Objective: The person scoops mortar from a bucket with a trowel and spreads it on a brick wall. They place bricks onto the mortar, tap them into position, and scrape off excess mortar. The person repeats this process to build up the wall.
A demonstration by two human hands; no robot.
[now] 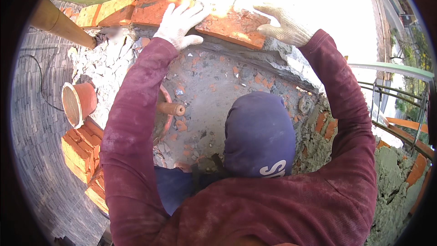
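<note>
My left hand [179, 25], in a white knit glove, lies with fingers spread across the joint between two orange bricks in a row. Its fingertips touch the near end of the right-hand brick [234, 25] and the top of the longer brick [157, 8] beside it. My right hand [287, 25], gloved too, is at the far right end of that right-hand brick. Its thumb and fingers are apart, spanning the corner, and a gap shows between them. Grey mortar [268, 57] runs under the bricks.
A wooden pole [63, 23] leans in at upper left near broken rubble [107, 57]. An orange bucket [79, 102] and stacked bricks [79, 155] stand at left. A wooden handle [170, 109] juts from a round pan [164, 123]. Metal bars [400, 95] lie right.
</note>
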